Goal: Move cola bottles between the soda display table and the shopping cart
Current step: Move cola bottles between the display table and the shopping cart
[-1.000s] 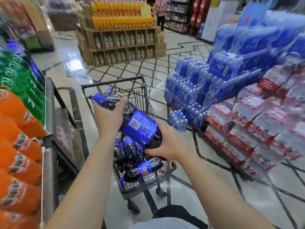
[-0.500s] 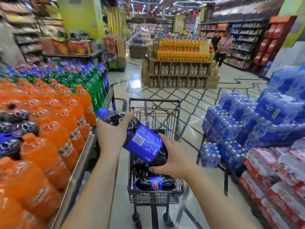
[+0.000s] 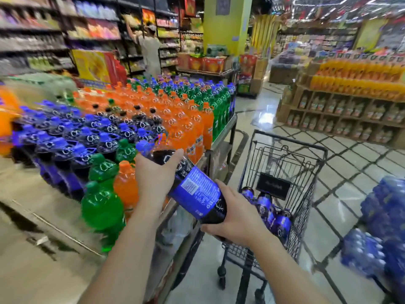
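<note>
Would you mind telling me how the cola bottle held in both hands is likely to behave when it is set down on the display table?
The cola bottle looks full of dark liquid and is held by the left hand and the right hand together, so it is probably heavy. Its round body would likely roll if laid sideways. Stood upright, tall and narrow, it might tip if bumped.

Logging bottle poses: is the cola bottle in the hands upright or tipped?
Tipped. The cola bottle lies slanted, cap up-left, base down-right, left hand near its neck, right hand at its base.
</note>
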`<action>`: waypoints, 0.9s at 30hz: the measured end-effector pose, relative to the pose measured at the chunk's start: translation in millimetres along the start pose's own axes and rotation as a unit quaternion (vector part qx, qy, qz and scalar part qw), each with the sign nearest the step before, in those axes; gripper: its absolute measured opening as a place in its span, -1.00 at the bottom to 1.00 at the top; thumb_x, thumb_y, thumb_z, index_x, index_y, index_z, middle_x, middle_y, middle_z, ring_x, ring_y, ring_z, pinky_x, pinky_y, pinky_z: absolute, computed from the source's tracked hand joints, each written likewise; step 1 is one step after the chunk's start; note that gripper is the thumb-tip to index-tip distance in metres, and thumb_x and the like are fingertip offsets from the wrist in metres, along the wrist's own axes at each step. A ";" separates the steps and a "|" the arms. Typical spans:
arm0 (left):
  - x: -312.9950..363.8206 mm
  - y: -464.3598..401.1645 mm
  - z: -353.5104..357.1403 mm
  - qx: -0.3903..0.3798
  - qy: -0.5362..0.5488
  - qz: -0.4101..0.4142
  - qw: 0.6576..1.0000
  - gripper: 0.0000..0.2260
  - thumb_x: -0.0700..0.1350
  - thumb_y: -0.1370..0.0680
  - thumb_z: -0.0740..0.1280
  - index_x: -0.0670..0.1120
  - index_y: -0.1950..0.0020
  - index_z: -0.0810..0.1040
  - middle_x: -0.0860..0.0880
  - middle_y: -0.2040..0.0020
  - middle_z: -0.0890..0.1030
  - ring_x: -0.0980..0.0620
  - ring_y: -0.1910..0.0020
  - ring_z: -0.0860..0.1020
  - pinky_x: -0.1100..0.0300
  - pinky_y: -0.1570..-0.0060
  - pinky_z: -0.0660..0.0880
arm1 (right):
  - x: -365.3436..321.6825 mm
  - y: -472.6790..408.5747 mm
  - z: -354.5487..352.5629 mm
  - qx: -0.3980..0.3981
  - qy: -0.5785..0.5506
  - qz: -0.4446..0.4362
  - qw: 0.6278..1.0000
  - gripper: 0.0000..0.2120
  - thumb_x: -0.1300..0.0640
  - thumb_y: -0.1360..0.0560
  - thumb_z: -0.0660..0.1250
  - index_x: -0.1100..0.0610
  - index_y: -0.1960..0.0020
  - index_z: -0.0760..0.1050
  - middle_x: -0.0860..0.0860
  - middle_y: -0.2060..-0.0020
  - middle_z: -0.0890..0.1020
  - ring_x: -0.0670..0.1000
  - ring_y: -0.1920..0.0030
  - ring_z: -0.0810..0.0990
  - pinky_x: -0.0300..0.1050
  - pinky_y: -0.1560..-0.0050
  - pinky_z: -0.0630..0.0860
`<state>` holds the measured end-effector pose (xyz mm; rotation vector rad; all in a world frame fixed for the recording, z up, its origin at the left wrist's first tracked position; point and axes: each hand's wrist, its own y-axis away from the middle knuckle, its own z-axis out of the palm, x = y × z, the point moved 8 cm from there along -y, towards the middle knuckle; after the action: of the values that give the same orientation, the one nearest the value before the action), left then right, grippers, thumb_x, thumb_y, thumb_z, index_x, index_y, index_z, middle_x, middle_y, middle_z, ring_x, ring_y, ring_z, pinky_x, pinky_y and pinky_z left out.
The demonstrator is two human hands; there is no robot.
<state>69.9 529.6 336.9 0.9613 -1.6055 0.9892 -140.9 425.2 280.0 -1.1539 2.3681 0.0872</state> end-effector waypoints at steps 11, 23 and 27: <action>-5.0 -25.3 -206.2 0.104 -0.041 0.010 0.994 -0.07 0.29 -0.37 0.60 -0.26 -0.50 0.37 -0.20 -0.41 0.53 -0.19 -0.42 0.49 -0.06 -0.45 0.40 | -175.3 -1.4 67.2 -0.014 -0.044 -0.104 0.994 0.18 -0.39 -0.25 0.49 -0.12 -0.66 -0.06 -0.17 -0.55 0.26 -0.06 -0.50 0.31 0.02 -0.42 0.41; -49.2 -54.4 -442.2 0.195 -0.015 0.002 0.981 -0.23 0.23 -0.41 0.61 -0.16 -0.43 0.42 -0.10 -0.32 0.57 -0.11 -0.33 0.53 0.03 -0.34 0.41 | -384.4 -5.6 160.8 -0.048 -0.020 -0.188 0.981 0.15 -0.32 -0.31 0.54 -0.15 -0.67 -0.09 -0.21 -0.54 0.23 -0.08 -0.51 0.27 -0.05 -0.32 0.36; -68.7 -72.8 -489.5 0.215 -0.015 -0.009 0.976 -0.35 0.20 -0.42 0.60 -0.13 -0.27 0.41 -0.05 -0.18 0.54 -0.06 -0.22 0.54 0.13 -0.18 0.40 | -429.9 -21.0 190.9 -0.063 -0.008 -0.206 0.977 0.19 -0.36 -0.28 0.55 -0.15 -0.67 -0.08 -0.20 -0.53 0.25 -0.06 -0.49 0.30 -0.05 -0.35 0.36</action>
<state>310.7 965.9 372.9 1.2815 -1.4295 1.3481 174.4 773.0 315.5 -1.6727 2.0852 0.1037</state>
